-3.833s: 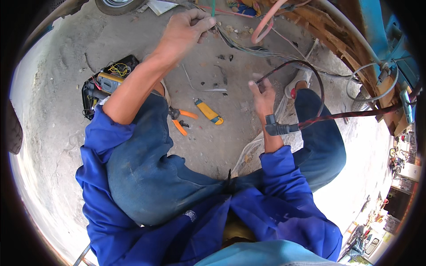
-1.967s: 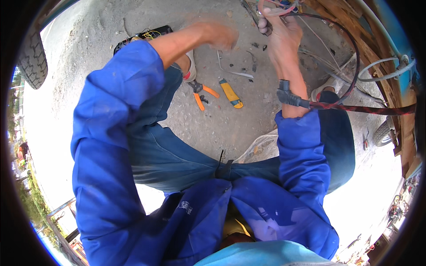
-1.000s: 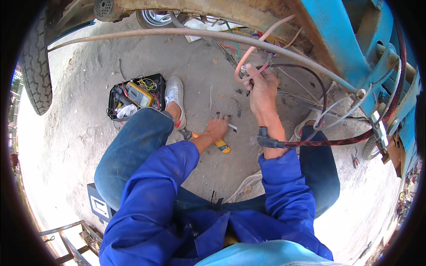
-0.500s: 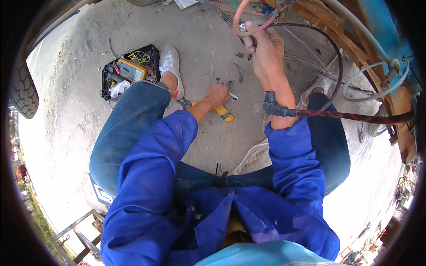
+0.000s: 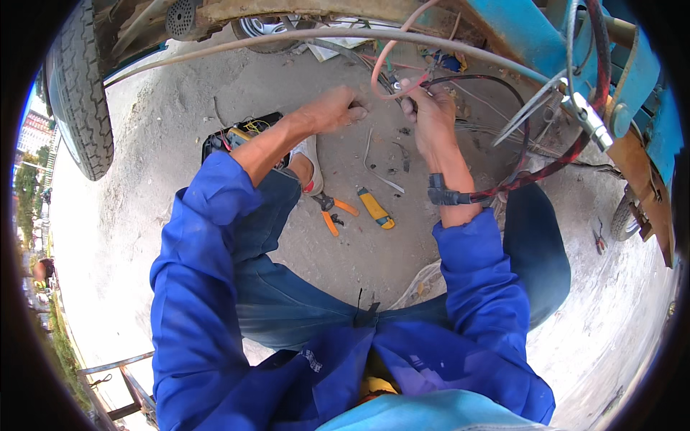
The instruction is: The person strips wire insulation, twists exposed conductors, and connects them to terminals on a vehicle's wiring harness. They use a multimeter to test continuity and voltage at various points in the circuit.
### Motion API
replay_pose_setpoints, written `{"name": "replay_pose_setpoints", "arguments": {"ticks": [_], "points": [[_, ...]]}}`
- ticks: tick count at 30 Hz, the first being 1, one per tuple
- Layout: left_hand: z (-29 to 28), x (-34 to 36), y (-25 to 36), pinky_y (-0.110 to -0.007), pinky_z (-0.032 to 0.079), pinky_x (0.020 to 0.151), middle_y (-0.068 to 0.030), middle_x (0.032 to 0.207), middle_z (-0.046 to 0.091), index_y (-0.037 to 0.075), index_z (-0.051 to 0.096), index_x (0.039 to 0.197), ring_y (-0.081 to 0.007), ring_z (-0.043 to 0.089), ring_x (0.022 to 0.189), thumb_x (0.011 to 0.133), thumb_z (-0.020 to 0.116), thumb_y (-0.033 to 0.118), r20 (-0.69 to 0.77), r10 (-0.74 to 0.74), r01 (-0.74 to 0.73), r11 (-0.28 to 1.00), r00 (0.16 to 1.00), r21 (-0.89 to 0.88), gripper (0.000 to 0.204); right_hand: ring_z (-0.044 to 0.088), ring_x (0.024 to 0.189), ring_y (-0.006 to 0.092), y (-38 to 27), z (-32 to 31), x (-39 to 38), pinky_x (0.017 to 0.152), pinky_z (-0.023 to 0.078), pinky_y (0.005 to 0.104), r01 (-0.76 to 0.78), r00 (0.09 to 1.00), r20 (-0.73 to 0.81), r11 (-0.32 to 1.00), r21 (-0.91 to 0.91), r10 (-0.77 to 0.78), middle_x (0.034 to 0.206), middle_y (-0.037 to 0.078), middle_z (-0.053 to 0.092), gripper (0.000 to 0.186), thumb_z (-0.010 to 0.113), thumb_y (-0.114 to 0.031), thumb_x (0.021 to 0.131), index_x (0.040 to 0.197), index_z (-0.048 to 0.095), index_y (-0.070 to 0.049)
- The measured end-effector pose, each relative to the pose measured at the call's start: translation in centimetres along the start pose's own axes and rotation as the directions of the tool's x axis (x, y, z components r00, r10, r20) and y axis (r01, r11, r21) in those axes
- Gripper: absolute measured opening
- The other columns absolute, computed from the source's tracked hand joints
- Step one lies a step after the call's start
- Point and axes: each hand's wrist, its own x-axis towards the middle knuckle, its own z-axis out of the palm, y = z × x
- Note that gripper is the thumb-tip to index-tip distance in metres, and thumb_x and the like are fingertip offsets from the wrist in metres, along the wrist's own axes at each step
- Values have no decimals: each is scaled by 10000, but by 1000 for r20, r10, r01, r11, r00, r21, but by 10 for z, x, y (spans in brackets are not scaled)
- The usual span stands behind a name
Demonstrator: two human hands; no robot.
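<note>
Through the head camera I look down on a seated person in blue sleeves, at work above bare grey ground. My landmark is a yellow handheld tool [image 5: 376, 208] lying on that ground between the legs; every place below is told from it, as I see it.

Beyond the yellow tool and to its right, the right hand [image 5: 431, 118] is raised, thumb and fingers pinched around the end of a thin dark cable [image 5: 527, 129]. The cable arcs from the fingertips out to the right of the tool and bends back toward the person. A pink hose [image 5: 376, 72] loops at those fingertips, well beyond the tool; I cannot tell whether they touch it.

Beyond the tool and slightly left, the left hand [image 5: 332, 111] hangs in the air with curled fingers, apart from the right one; I cannot tell whether it holds anything.

To the right of the tool, a black angled connector [image 5: 444, 190] lies across the right forearm, on a thick red-and-black cable [image 5: 568, 159]. Just left of the tool are orange-handled pliers [image 5: 336, 213]. Farther left and beyond, a black case [image 5: 213, 144] is partly hidden by the left forearm. Just beyond the tool lies a thin bent strip [image 5: 379, 174].
</note>
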Motion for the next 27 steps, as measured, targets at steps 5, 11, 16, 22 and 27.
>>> {"name": "replay_pose_setpoints", "arguments": {"ticks": [5,11,16,22,27], "points": [[-53,-47,56,-344,554,855,-63,1023,705,-17,656,1188,-157,670,928,1024,639,182,-72,-151,99,873,986,-477,258,516,622,55,0,4,-2,520,331,221,1,1000,14,999,-49,0,775,-31,614,121,762,-127,941,977,663,-69],[-15,-35,70,-310,552,897,-53,1096,691,8,697,1140,-136,637,1020,1015,660,178,-200,-288,37,648,936,-761,214,507,621,51,8,7,-4,531,341,213,-43,999,14,999,-29,43,783,-40,614,116,758,-145,952,990,671,-77],[-4,-10,65,-293,535,830,-57,1004,706,-15,708,1113,-126,637,897,984,696,176,-290,-230,-55,688,929,-724,230,488,590,52,14,6,-2,524,335,242,9,1000,-18,1000,-13,-9,734,-38,622,172,805,-149,894,990,693,-61],[-2,-4,63,-280,509,760,-62,874,698,-38,728,1003,-102,612,813,940,723,159,-385,-170,-116,778,907,-617,206,501,590,69,11,3,-1,524,359,250,12,1000,29,986,-165,-7,733,-22,627,222,809,-204,905,987,688,-38],[-9,-9,62,-280,515,708,-52,817,694,-34,727,977,-101,618,750,921,723,150,-386,-184,-34,868,904,-495,193,560,592,111,-2,-7,10,539,425,290,47,994,108,811,-583,20,698,35,639,360,750,-358,954,947,693,-4]]}}
